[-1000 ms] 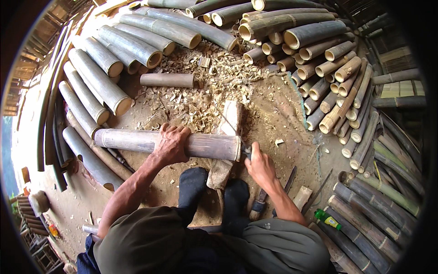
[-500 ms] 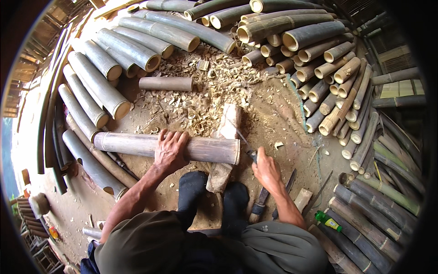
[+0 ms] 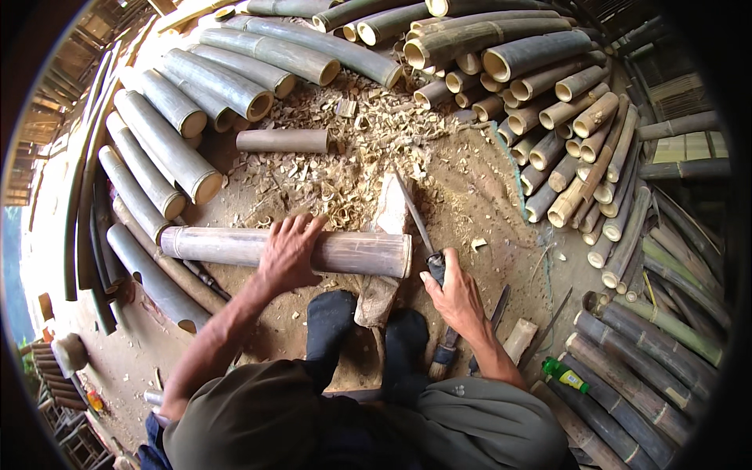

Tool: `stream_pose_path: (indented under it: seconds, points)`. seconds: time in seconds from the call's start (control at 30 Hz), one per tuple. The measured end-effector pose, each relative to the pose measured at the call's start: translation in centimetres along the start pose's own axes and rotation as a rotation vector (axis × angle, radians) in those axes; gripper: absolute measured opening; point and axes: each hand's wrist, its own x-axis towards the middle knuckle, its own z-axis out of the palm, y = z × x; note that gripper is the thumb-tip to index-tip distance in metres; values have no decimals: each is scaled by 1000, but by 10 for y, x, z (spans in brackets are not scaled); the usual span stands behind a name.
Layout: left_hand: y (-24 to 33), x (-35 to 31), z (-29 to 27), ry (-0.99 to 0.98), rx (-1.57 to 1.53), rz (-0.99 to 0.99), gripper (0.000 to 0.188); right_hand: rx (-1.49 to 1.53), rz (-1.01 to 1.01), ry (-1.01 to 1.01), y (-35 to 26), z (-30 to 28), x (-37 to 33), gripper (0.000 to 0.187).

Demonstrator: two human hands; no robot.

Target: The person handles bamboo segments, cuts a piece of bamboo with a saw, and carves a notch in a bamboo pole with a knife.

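A thick bamboo section (image 3: 360, 252) lies crosswise in front of me, its right end resting over a pale wooden block (image 3: 376, 301). My left hand (image 3: 288, 252) is closed over the top of the bamboo near its middle. In my right hand (image 3: 458, 296) is a knife (image 3: 415, 215), gripped by its dark handle. Its long narrow blade points up and away, just beyond the right end of the bamboo. The blade looks apart from the bamboo.
Cut bamboo tubes (image 3: 168, 149) lie at the left, and a tall stack of bamboo (image 3: 540, 117) stands far right. Shavings (image 3: 360, 133) and a short bamboo piece (image 3: 282, 141) are ahead. Other tools (image 3: 445, 352) lie by my right foot. A green bottle (image 3: 565, 376) rests on bamboo poles.
The knife has swung upright, its blade now pointing away from me beside the bamboo end. My left hand has shifted slightly on the bamboo, its fingers raised a little.
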Motion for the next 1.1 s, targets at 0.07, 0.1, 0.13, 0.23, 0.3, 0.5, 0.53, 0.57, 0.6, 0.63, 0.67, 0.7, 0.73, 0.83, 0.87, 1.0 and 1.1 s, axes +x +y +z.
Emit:
stream_pose_path:
  seconds: [0.07,0.1,0.13,0.23,0.3,0.5,0.53,0.57,0.6,0.63,0.67,0.7,0.73,0.83,0.87,1.0,1.1]
  points:
    - [-7,24,-19,-211,-2,21,116,7,-57,73,-3,0,-7,31]
    - [-3,31,-21,-300,58,48,109,12,-89,111,-5,1,-9,32]
    - [6,37,-17,-294,22,66,99,15,-74,87,1,4,-10,34]
    - [11,38,-5,-264,-22,69,73,-55,-4,30,11,17,-9,36]
    - [12,31,-1,-148,-60,91,72,-119,-50,41,13,14,-11,41]
    - [14,26,8,-80,-71,53,67,-78,-253,191,-10,11,-15,32]
    - [15,26,7,-83,-71,57,67,-127,-154,100,5,23,-12,31]
    - [17,27,6,-83,-73,63,66,-180,-56,12,18,33,-9,30]
    - [16,27,7,-80,-92,69,66,-251,-165,106,30,39,-5,27]
    - [13,27,8,-68,-106,69,65,-242,-176,100,25,36,2,26]
    - [12,24,12,-77,-130,71,65,-233,-168,79,13,29,0,26]
    - [10,20,14,-85,-121,65,64,-224,-159,59,-2,22,-4,25]
    - [11,22,12,-79,-111,62,64,-177,-140,78,-17,15,-8,25]
    - [12,23,9,-71,-103,64,62,-64,-415,330,-33,3,-12,26]
    - [13,25,7,-76,-111,72,62,-58,-487,369,-26,3,-12,27]
    - [16,25,11,-78,-103,64,63,-327,62,-126,42,29,3,34]
    - [9,19,15,-50,-106,51,63,-158,17,-63,10,19,-4,28]
